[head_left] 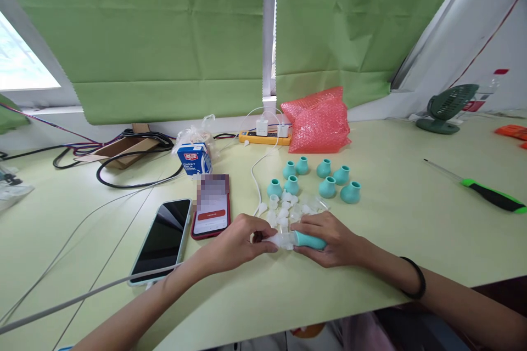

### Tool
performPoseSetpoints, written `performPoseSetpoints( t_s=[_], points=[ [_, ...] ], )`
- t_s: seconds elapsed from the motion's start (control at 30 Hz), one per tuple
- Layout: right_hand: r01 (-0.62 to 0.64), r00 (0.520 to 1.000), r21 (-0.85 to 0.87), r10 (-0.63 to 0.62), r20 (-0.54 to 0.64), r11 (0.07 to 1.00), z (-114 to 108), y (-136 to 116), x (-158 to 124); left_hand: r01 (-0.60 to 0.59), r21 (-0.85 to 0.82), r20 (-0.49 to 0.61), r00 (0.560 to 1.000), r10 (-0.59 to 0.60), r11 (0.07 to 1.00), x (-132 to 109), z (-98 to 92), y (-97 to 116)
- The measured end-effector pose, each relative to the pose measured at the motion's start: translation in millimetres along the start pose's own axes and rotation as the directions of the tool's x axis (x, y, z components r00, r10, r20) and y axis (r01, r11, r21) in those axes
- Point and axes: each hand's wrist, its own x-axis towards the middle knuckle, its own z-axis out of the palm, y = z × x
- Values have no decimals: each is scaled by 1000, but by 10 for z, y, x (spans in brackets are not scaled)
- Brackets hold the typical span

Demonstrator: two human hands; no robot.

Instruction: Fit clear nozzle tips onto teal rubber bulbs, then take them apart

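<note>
My right hand (329, 238) is wrapped around a teal squeeze bulb (309, 240), lying sideways with its mouth toward the left. A clear plastic piece (285, 240) joins the bulb's mouth. Between thumb and fingers, my left hand (242, 238) pinches a whitish translucent tip (270, 239) at the other end of that piece. Just beyond my hands lies a pile of small clear and white plastic parts (284, 209), partly hidden by my fingers. Several more teal bulbs (328, 187) stand upright behind the pile, openings upward.
Left of my hands lie a red-cased phone (211, 205) and a dark-screened phone (162, 241), with a milk carton (195, 159) behind. Farther back are a power strip (263, 137) and red bubble wrap (317, 120). A screwdriver (481, 189) and fan (447, 108) are right; a cable (90, 293) crosses left.
</note>
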Motion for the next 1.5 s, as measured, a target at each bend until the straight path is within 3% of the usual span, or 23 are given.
performPoseSetpoints(
  t_s=[0.17,0.43,0.67,1.03,1.17,1.33,1.43,1.5],
  points=[
    [-7,999,39,8,-31,999,6,-10,-9,-18,-89,-47,999,13,996,-7,33,-53],
    [-11,1000,131,9,13,991,27,19,-12,-106,-14,-104,989,104,994,-4,75,-51],
    [-45,997,153,36,61,987,8,0,8,-117,19,-102,988,118,993,-2,94,-76],
    [-57,998,195,50,39,979,24,-11,13,-99,6,-119,988,99,995,1,115,-91],
    [-121,993,218,117,30,969,-70,-67,53,-54,-152,-147,989,32,987,1,69,-46],
    [-198,980,272,187,67,942,-239,-107,106,-20,-446,-233,968,-95,895,38,43,60],
    [-244,965,290,262,-25,925,-352,13,79,-51,-451,-284,955,-89,891,62,64,101],
    [-295,921,294,352,-164,909,-457,167,18,-33,-328,-311,947,-75,944,72,81,108]
  ],
)
